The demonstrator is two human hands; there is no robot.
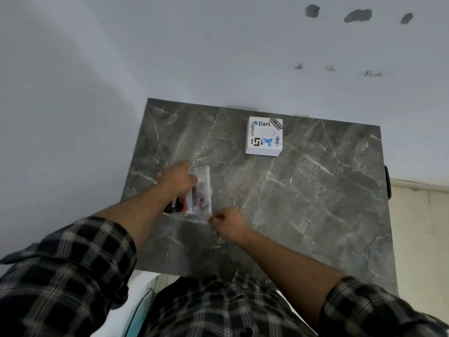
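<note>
A clear plastic bag (200, 190) with red-and-black contents lies on the dark marbled table (303, 203), left of the middle. My left hand (177, 178) lies on the bag's left side with its fingers stretched forward, partly covering it. My right hand (229, 223) pinches the bag's near right corner with curled fingers. The frame is blurred, so the bag's contents are hard to make out.
A white square box (264, 138) with stickers, one reading "Dart", sits near the table's far edge. White walls stand behind and to the left. A pale tiled floor (420, 239) shows to the right of the table.
</note>
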